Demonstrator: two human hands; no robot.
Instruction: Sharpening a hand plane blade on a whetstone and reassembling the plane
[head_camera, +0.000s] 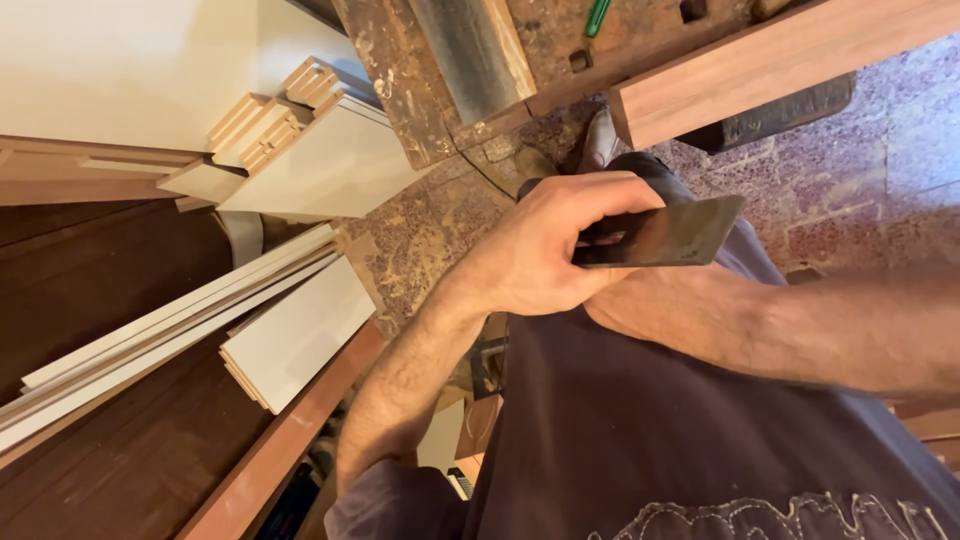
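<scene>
Head view looks down on one thin dark metal blade (668, 236), a flat rectangular sheet held level in front of the person's body, above the dark shirt (650, 440). Left hand (545, 250) has its grip closed on the blade's near end, fingers curled over the top edge and thumb tucked beneath. Right hand is hidden behind the left hand and the blade; only the bare right forearm (780, 335) shows, crossing in from the right, so whether that grip is closed or slack cannot be told, though it seems to meet the blade from below.

Beyond the hands, one long reddish-brown wooden board (780, 70) lies across a worn, stained desk (400, 70) at the top, where a green-handled tool (597, 15) rests. Floor (860, 190) is speckled reddish stone, dusted with what may be sawdust. To the left, one stack of white-faced panels (310, 160) with stepped wooden edges leans near the wall, and a second bundle of long white strips (190, 320) lies over dark brown boards (110, 270).
</scene>
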